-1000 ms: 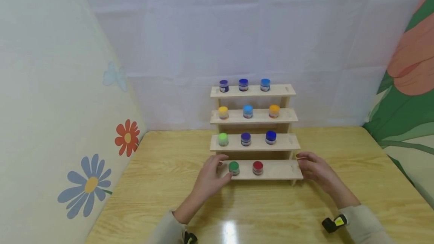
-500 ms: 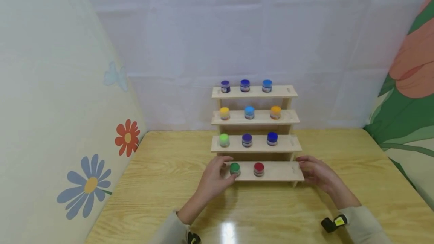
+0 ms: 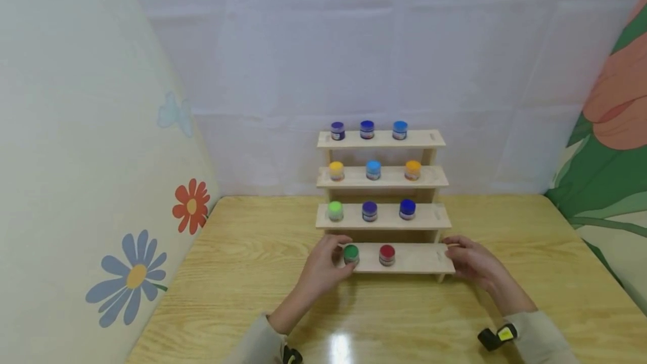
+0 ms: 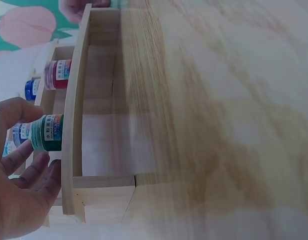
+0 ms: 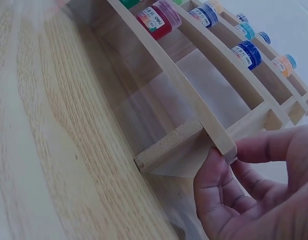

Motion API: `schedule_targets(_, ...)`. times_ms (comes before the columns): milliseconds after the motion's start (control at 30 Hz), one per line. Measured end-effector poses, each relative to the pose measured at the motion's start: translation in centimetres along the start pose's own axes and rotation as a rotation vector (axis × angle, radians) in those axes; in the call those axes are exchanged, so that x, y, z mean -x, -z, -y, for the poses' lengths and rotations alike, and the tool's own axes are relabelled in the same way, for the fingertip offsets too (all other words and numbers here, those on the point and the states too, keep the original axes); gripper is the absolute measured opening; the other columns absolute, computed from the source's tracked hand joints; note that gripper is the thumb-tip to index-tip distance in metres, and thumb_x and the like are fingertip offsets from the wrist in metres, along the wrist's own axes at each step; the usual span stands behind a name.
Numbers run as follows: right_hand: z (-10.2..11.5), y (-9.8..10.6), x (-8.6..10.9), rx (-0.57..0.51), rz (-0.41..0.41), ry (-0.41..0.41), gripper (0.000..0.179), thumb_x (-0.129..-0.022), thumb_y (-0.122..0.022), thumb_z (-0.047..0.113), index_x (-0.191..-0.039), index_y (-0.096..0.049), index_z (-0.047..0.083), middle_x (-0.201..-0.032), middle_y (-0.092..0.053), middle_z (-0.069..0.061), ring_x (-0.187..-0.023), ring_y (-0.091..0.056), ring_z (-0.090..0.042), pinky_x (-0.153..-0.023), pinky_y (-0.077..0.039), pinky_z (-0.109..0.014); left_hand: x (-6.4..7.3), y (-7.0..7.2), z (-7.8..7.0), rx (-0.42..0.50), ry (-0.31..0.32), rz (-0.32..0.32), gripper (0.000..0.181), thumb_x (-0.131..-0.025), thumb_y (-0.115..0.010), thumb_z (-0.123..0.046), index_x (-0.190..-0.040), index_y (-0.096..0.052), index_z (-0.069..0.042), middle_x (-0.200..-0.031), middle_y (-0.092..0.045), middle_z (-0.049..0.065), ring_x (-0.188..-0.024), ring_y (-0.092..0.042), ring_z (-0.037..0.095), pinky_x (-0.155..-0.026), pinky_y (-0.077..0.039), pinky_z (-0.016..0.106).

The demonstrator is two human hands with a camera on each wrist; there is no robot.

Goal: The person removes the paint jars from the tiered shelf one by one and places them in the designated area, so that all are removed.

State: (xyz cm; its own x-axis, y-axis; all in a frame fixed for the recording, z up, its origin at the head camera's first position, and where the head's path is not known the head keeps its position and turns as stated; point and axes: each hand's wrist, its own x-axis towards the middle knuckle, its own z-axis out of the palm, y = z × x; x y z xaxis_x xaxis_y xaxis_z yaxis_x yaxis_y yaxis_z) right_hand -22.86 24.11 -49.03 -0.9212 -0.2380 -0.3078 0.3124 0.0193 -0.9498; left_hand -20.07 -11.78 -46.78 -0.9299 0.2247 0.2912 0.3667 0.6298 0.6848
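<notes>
My left hand point(image 3: 326, 263) is around the green paint jar point(image 3: 351, 254) at the left end of the lowest shelf of a wooden tiered rack point(image 3: 409, 260). Thumb and forefinger pinch that jar near its lid point(image 4: 38, 133), while the other fingers curl by the board's end. On the opposite side, my right hand point(image 3: 475, 263) grips the right end of the same lowest board, thumb and forefinger point(image 5: 259, 147) pinching its corner. Beside the green jar stands a red paint jar point(image 3: 387, 255), upright and untouched.
Three higher shelves each bear three paint jars: a light green jar point(image 3: 335, 211) leads the second row, a yellow jar point(image 3: 336, 171) the third, and a purple jar point(image 3: 337, 131) the top. A white cloth point(image 3: 283, 72) hangs behind the wooden table point(image 3: 242, 274).
My left hand has shifted right and closed in around the green jar. My right hand stays at the board's right end. The head view has shifted slightly; the jars keep their places on the rack.
</notes>
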Motion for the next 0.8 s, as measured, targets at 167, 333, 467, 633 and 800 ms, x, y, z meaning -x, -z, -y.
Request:
schedule_targets(167, -0.14, 0.00, -0.03, -0.023, 0.001, -0.003, 0.044, -0.098, -0.058, 0.008, -0.138, -0.042, -0.002, -0.104, -0.064, -0.004, -0.087, -0.067, -0.015, -0.072, -0.060, -0.031, -0.11, -0.19, -0.08, 0.008, 0.002, 0.003, 0.049, -0.076, -0.085, -0.010, -0.121, -0.065, -0.008, -0.112, -0.063, 0.006, -0.099, -0.064, 0.021, -0.086, -0.057, 0.031)
schedule_targets(333, -0.01, -0.03, 0.04, -0.036, 0.009, 0.000, 0.039, -0.098, -0.058, 0.009, -0.134, -0.046, 0.001, -0.102, -0.065, -0.002, -0.087, -0.068, -0.014, -0.072, -0.060, -0.031, -0.25, -0.36, -0.10, 0.029, -0.004, 0.004, 0.047, -0.077, -0.084, -0.008, -0.120, -0.066, -0.007, -0.110, -0.063, 0.007, -0.098, -0.064, 0.021, -0.084, -0.057, 0.029)
schedule_targets(467, 0.12, -0.08, 0.07, -0.046, 0.017, 0.001, 0.034, -0.098, -0.058, 0.008, -0.131, -0.048, 0.004, -0.101, -0.065, -0.002, -0.087, -0.067, -0.014, -0.072, -0.059, -0.030, -0.32, -0.48, -0.01, 0.035, 0.016, 0.014, 0.045, -0.077, -0.084, -0.008, -0.118, -0.066, -0.007, -0.107, -0.062, 0.005, -0.096, -0.062, 0.018, -0.081, -0.056, 0.026)
schedule_targets(633, 0.09, -0.05, 0.04, -0.062, 0.017, -0.007, 0.028, -0.098, -0.058, 0.007, -0.125, -0.052, 0.009, -0.099, -0.066, -0.001, -0.085, -0.068, -0.014, -0.071, -0.059, -0.030, -0.37, -0.58, 0.03, 0.033, 0.051, 0.041, 0.042, -0.079, -0.083, -0.010, -0.118, -0.067, -0.008, -0.106, -0.063, 0.005, -0.095, -0.058, 0.017, -0.080, -0.054, 0.027)
schedule_targets(800, -0.04, 0.09, -0.04, -0.076, 0.022, -0.010, 0.024, -0.098, -0.058, 0.007, -0.121, -0.054, 0.013, -0.099, -0.066, -0.001, -0.085, -0.068, -0.014, -0.071, -0.059, -0.030, -0.49, -0.69, 0.11, 0.090, 0.104, 0.058, 0.041, -0.082, -0.082, -0.009, -0.119, -0.067, -0.009, -0.110, -0.065, 0.006, -0.099, -0.061, 0.020, -0.085, -0.057, 0.033)
